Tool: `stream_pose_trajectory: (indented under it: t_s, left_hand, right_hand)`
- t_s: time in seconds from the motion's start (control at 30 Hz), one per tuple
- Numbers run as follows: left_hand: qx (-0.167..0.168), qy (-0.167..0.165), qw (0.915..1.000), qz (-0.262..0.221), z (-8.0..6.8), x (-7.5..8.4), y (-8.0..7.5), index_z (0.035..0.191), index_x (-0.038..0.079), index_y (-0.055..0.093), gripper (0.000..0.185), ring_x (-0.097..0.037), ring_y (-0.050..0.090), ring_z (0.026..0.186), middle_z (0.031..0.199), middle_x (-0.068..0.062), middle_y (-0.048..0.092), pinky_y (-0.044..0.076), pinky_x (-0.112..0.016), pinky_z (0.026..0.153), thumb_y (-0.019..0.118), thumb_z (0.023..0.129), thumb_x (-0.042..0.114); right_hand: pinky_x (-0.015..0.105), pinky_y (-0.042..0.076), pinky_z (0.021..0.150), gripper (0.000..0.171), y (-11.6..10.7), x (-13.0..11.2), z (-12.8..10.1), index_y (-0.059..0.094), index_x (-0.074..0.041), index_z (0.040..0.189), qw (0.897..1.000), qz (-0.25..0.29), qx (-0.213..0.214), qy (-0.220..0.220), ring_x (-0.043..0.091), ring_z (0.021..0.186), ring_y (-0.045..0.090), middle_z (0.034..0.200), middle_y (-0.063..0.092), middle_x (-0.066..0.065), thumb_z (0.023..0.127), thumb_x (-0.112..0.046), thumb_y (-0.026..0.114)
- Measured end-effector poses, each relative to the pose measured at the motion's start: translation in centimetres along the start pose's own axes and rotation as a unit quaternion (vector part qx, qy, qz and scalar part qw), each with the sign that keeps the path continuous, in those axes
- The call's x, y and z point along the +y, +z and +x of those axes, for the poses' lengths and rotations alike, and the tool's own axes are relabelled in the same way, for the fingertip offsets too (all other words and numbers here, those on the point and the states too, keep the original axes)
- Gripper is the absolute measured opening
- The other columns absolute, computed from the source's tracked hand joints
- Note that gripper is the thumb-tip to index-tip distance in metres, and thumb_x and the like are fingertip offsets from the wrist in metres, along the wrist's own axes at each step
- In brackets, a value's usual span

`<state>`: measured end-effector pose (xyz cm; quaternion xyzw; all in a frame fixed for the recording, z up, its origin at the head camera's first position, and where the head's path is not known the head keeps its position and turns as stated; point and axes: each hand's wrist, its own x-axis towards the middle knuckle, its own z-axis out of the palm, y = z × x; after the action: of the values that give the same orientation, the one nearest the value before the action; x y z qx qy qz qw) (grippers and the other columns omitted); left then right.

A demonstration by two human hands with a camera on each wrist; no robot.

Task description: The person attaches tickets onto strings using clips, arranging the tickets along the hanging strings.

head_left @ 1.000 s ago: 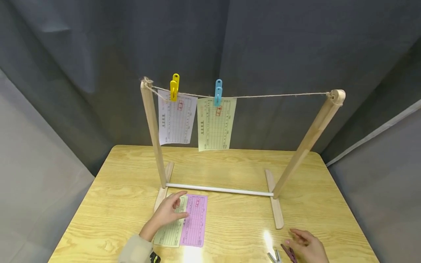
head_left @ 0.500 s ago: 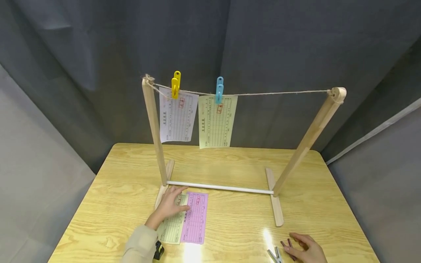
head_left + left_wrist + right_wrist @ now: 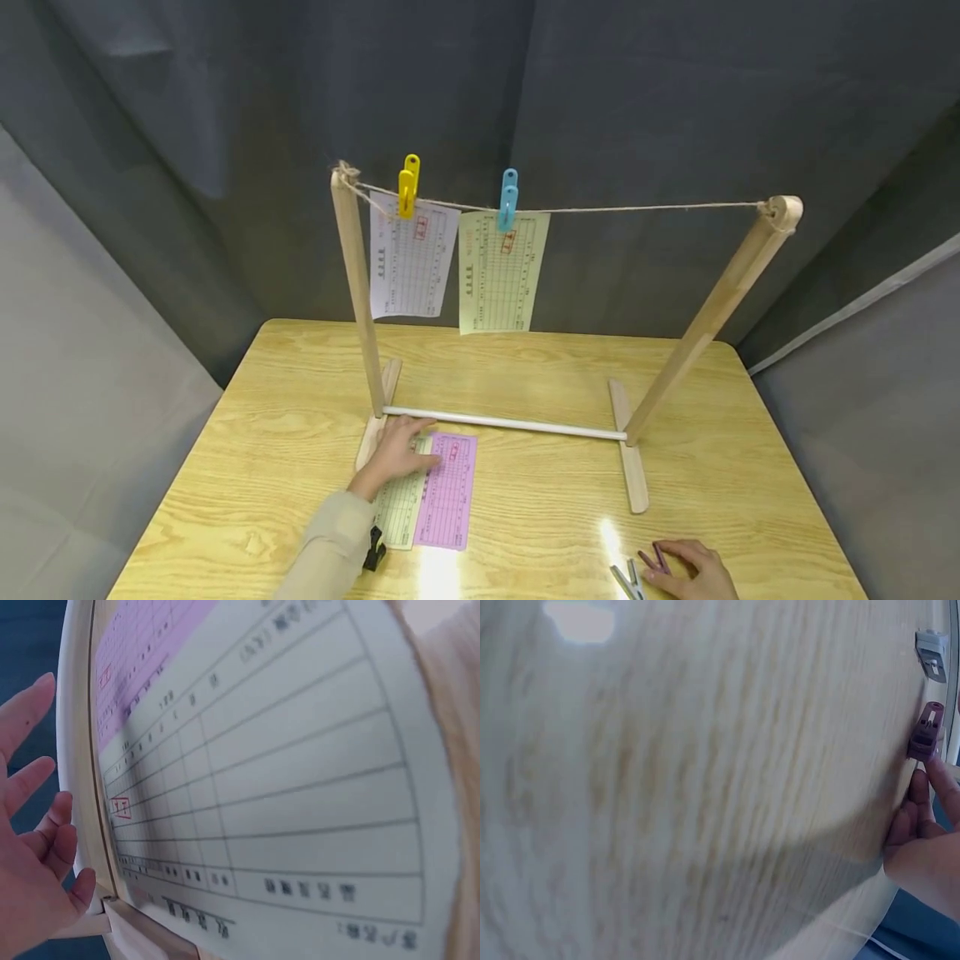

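My left hand spreads over the upper part of a pale yellow-green form, its thumb reaching to the pink form beside it. In the left wrist view the fingers are apart, with no paper between them. At the front right, my right hand has its thumb and forefinger at a dark purple clothespin and appears to pinch its end. A grey clothespin lies just left of it. Overhead, a yellow clothespin holds a white form; a blue clothespin holds a yellow-green form.
A wooden stand with a left post, a right post and a white crossbar stands on the wooden table. Twine runs between the post tops. Dark curtains hang behind.
My left hand has moved up and slightly right over the forms. The right hand has shifted slightly, and the purple clothespin has turned and moved a little at its fingers. The head view has tilted slightly.
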<state>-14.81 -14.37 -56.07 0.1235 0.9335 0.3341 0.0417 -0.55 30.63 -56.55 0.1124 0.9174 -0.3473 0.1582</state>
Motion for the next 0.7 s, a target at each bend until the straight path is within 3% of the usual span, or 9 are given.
stream_pose_trajectory:
  t_s: [0.27, 0.47, 0.7]
  left_hand:
    - [0.003, -0.012, 0.9994, 0.031, 0.9, 0.1, 0.5, 0.118, 0.008, 0.06, 0.06, -0.018, 0.041, 0.081, 0.085, -0.006, 0.052, 0.029, -0.036, 0.07, 0.079, 0.066, 0.034]
    - [0.009, -0.025, 0.9992, 0.031, 1.2, 0.1, 0.9, 0.111, 0.007, 0.064, 0.053, -0.023, 0.047, 0.088, 0.093, -0.007, 0.058, 0.032, -0.04, 0.074, 0.078, 0.067, 0.032]
    - [0.003, -0.035, 0.9977, 0.058, 1.4, -0.1, 1.5, 0.108, 0.008, 0.064, 0.05, -0.021, 0.048, 0.083, 0.087, -0.005, 0.056, 0.033, -0.039, 0.072, 0.079, 0.066, 0.03]
  right_hand:
    - [0.048, 0.04, 0.079, 0.057, 0.2, -0.6, 0.3, 0.067, -0.005, 0.103, 0.999, -0.008, 0.028, 0.029, 0.033, 0.098, 0.049, 0.106, 0.06, 0.016, 0.068, -0.05, 0.073]
    - [0.039, 0.04, 0.072, 0.052, 0.2, -0.8, 0.5, 0.069, -0.007, 0.096, 0.998, -0.036, 0.046, 0.027, 0.024, 0.086, 0.051, 0.094, 0.062, 0.008, 0.067, -0.05, 0.074]
    - [0.035, 0.039, 0.068, 0.049, 0.5, -0.5, 0.9, 0.069, -0.007, 0.093, 0.998, -0.03, 0.054, 0.024, 0.021, 0.083, 0.049, 0.088, 0.061, 0.002, 0.067, -0.048, 0.074]
